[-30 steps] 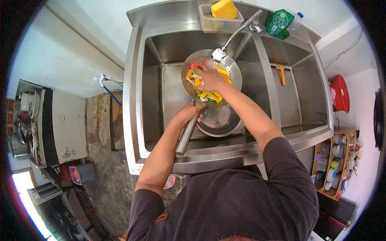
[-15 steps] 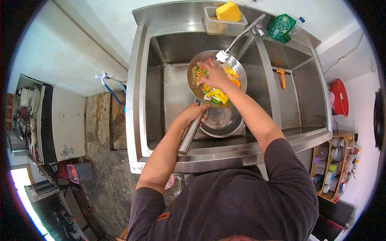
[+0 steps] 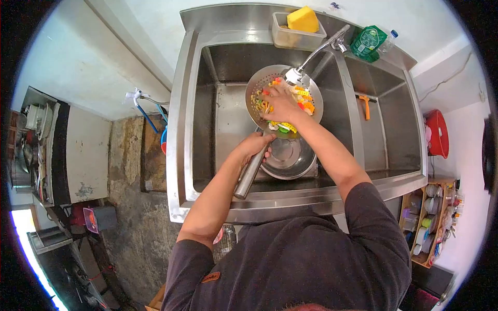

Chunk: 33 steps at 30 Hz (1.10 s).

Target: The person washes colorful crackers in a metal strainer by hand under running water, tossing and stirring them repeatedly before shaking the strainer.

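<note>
My left hand (image 3: 253,145) is wrapped round the thick metal handle of a perforated strainer (image 3: 317,110), near where the handle meets the pan. Small colourful pieces (image 3: 282,127), yellow, orange, red and green, lie in the strainer; their exact kind is too small to tell. Among them rests my right hand (image 3: 282,106), fingers spread, touching the pieces and covering some. The white faucet head (image 3: 294,76) hangs over the strainer's far side. Below the strainer stands a metal bowl (image 3: 286,161), partly hidden by it, in the steel sink (image 3: 223,114).
A plastic container (image 3: 295,39) with a yellow sponge (image 3: 303,19) sits on the back ledge, left of a green pouch (image 3: 368,42) and a bottle (image 3: 388,41). An orange-handled tool (image 3: 367,108) lies in the right basin. A red basin (image 3: 437,133) hangs at the right.
My right hand has shifted slightly within the strainer and its fingers are more spread over the pieces. My left hand keeps its grip on the handle. The camera view has shifted a little.
</note>
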### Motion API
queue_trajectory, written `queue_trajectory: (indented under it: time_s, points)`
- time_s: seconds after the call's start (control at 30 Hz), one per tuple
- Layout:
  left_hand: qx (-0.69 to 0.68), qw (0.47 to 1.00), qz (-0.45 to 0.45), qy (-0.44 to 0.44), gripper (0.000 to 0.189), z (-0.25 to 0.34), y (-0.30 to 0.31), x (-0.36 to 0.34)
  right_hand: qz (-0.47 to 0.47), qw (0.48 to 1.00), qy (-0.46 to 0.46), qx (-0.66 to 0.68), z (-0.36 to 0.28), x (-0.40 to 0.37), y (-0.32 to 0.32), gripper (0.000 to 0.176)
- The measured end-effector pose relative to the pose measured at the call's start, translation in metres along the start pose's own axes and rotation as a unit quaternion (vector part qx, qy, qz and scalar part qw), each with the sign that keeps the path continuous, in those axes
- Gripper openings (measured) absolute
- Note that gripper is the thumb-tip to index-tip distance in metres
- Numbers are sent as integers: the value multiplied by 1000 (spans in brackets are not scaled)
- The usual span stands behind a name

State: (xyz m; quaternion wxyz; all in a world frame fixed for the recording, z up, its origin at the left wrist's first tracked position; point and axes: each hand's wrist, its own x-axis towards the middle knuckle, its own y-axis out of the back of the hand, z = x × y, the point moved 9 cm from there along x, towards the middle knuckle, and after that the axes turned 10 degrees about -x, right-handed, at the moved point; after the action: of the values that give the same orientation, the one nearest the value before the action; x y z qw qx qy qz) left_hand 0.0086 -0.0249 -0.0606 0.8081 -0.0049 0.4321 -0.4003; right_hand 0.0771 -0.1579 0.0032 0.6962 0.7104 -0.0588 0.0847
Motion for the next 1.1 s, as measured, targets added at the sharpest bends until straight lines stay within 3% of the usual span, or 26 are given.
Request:
queue_trajectory:
  time_s: [0.13,0.27,0.33,0.37,0.47,0.53,0.57,0.63,0.73,0.77,0.87,0.9,0.93,1.0,1.03,1.1]
  points:
    - [-10,1000,-3,19,30,-5,0,2,-170,985,22,-20,-7,10,-32,43]
    - [-5,1000,-6,21,31,-4,-1,1,-164,987,3,6,18,2,-34,44]
    - [2,1000,4,6,30,-2,1,0,-28,995,83,52,20,-10,4,40]
    - [0,1000,2,7,30,-3,1,1,-30,995,82,51,26,-17,9,40]
    - [-9,1000,-18,5,29,-5,0,6,-57,995,62,62,43,-32,19,52]
    - [-5,1000,-8,0,28,-4,3,6,-117,992,-8,48,58,-42,14,82]
    - [-8,1000,-6,9,28,-11,3,1,-124,991,-9,54,54,-52,13,82]
    - [-18,1000,10,-1,32,-7,3,-5,-165,985,-39,0,61,-60,8,110]
    - [-21,1000,1,10,32,-6,1,-4,-155,986,-63,19,56,-52,-19,116]
    - [-22,1000,2,12,32,-8,0,-6,-92,991,-73,66,51,-48,-22,114]
    - [-25,1000,5,2,32,3,-2,-4,-91,987,-127,37,50,-24,-26,109]
    - [-26,1000,8,3,32,2,-1,-4,-55,986,-147,53,52,-21,-26,92]
    - [-27,1000,10,4,32,2,0,-3,-56,986,-147,53,58,-19,-37,92]
    - [-38,999,15,2,32,3,4,1,-32,981,-151,114,68,-8,-44,71]
    - [-51,999,20,1,31,1,8,2,-42,971,-196,132,79,-7,-47,57]
    - [-67,997,23,1,30,1,11,3,-58,964,-178,190,86,0,-48,55]
